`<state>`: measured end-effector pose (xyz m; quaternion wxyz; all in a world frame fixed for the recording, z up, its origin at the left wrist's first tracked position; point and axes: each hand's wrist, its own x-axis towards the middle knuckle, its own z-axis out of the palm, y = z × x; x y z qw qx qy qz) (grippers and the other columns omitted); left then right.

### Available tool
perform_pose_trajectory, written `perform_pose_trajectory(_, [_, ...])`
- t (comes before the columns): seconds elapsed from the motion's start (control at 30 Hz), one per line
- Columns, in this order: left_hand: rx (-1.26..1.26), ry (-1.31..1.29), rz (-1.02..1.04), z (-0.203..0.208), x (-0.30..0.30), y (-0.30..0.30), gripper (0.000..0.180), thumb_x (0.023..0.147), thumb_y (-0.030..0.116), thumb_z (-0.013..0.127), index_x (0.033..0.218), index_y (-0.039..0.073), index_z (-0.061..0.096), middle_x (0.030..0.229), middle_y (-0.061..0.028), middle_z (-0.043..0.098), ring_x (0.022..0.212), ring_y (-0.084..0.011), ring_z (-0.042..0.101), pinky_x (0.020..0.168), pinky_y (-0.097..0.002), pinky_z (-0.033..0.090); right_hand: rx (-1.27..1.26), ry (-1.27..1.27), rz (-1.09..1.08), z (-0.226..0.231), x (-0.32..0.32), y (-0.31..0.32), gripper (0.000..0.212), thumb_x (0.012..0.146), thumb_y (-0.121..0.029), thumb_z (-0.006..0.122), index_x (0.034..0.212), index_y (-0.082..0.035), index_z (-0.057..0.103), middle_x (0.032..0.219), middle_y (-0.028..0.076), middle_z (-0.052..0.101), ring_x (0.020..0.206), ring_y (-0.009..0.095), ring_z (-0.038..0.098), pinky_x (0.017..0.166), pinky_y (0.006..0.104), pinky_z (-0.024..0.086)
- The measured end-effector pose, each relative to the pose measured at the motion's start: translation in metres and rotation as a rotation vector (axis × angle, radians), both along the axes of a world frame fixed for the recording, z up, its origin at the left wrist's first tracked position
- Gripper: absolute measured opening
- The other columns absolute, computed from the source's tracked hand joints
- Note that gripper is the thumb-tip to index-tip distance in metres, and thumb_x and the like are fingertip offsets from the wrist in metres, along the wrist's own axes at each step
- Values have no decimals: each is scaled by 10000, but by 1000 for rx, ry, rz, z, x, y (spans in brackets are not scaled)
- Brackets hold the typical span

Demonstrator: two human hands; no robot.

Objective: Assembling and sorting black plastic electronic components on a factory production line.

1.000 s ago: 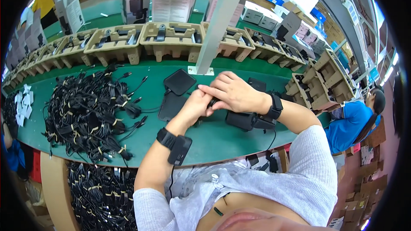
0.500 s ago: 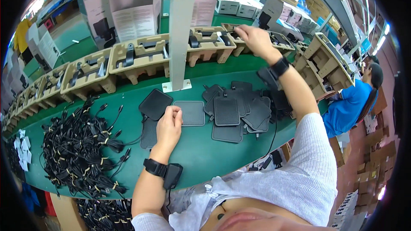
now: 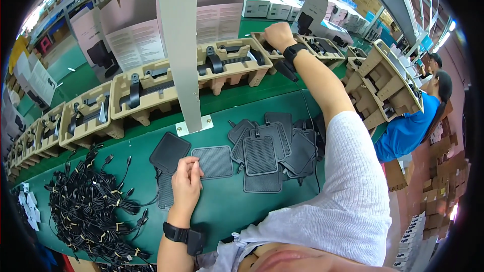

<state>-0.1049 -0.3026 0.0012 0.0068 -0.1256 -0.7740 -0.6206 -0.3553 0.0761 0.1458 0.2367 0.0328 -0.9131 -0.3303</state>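
My left hand [image 3: 186, 179] is closed, its fingers curled beside the left end of a grey textured flat pad [image 3: 213, 162]. Whether anything is inside it is hidden. Just behind the hand sits a black rounded pad [image 3: 170, 152], with another textured pad [image 3: 165, 190] partly under it. My right hand [image 3: 279, 37] reaches far forward over a brown moulded pulp tray [image 3: 263, 45]; its fingertips are hidden behind the hand. A heap of black flat pads [image 3: 259, 156] with short cable ends lies between my arms. Both wrists wear black strapped devices.
A tangle of tied black cables [image 3: 93, 206] covers the left of the green table [image 3: 227, 211]. A row of pulp trays [image 3: 146, 98] holding black parts runs behind. A metal post [image 3: 182, 50] stands mid-table. Stacked trays [image 3: 380, 80] and a person in blue [image 3: 411, 126] are right.
The view has shifted, so the post and trays sit further left and the pads lower. My right hand stays over the tray, its fingers now less visible. My left hand remains beside the pads.
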Motion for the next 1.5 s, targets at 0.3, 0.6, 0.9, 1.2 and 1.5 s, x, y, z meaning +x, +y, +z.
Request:
perform_pose_trajectory(0.3, [-14, -34, -7, 2, -1, -5, 110, 929, 68, 450, 981, 10, 526, 652, -22, 555, 435, -37, 434, 402, -187, 338, -373, 94, 90, -27, -26, 5, 342, 889, -348, 458, 915, -32, 587, 740, 174, 643, 701, 330, 631, 607, 451, 495])
perform_pose_trajectory(0.6, [-14, -47, -10, 3, 0, -5, 111, 931, 66, 445, 977, 10, 529, 651, -21, 555, 434, -36, 427, 406, -182, 341, -976, -127, 83, -45, -28, 20, 339, 887, -267, 506, 1010, 48, 487, 970, 282, 581, 924, 373, 581, 760, 423, 468])
perform_pose_trajectory(0.9, [-19, -22, 3, 6, 0, -11, 107, 929, 65, 451, 968, 10, 534, 651, -25, 557, 434, -37, 434, 408, -182, 339, -1037, 108, 209, -52, -26, 20, 154, 824, -190, 568, 868, -48, 527, 834, 195, 603, 810, 363, 579, 703, 419, 462])
perform_pose_trajectory(1.2, [-22, -18, -5, 7, 0, -14, 98, 920, 55, 464, 974, 15, 536, 661, -31, 565, 438, -43, 447, 418, -187, 345, -716, -16, -25, -37, -26, 27, 170, 797, -233, 528, 806, -95, 627, 859, 163, 620, 825, 364, 584, 679, 442, 461])
perform_pose_trajectory(1.5, [-55, 5, -13, 2, 3, -14, 91, 912, 52, 481, 965, 16, 546, 673, -27, 563, 446, -42, 454, 419, -186, 357, -743, 274, 233, -54, -26, 43, 533, 810, -200, 563, 1319, -117, 424, 1130, 196, 551, 1088, 386, 481, 938, 409, 397])
